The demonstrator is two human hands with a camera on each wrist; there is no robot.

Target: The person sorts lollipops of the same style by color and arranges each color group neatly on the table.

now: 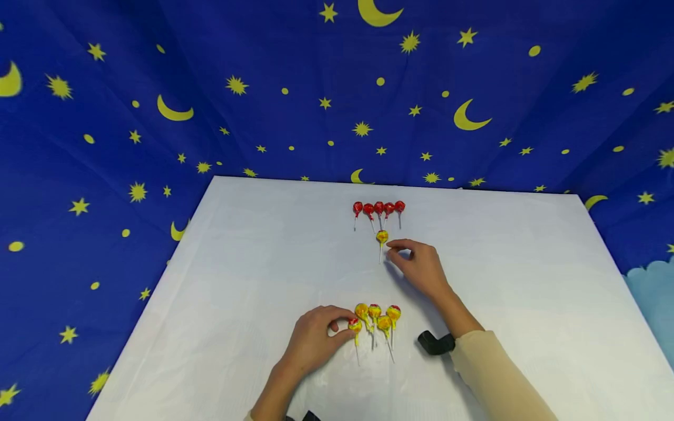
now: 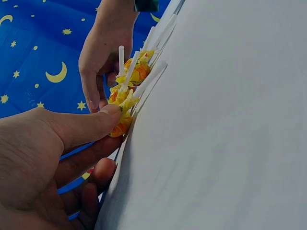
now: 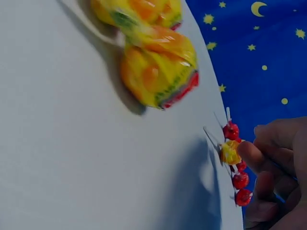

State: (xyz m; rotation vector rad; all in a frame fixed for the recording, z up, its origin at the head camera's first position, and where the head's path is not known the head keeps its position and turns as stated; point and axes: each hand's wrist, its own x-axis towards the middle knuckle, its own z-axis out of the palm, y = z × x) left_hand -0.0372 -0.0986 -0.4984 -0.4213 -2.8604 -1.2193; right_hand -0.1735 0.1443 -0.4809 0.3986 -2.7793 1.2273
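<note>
Left grip (image 1: pixel 316 333) pinches lollipop (image 1: pixel 356 325); right (image 1: pixel 423 268) (apparently) beside another (image 1: pixel 382 237)

rt-wrist view: top lolly (image 3: pixel 147 9) pt. off-frame

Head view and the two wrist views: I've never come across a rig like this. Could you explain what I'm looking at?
There is no robot: a person works bare-handed. The head view comes from a camera worn on the head, looking forward and down; the others come from a camera on each wrist. On the white table, five red lollipops lie in a row toward the far side, with a single yellow lollipop just nearer the person. Closer in is a cluster of yellow lollipops, and the left hand pinches its leftmost lollipop. The right hand is beside the single yellow lollipop; whether they touch is hard to tell. Behind is a blue backdrop.
</note>
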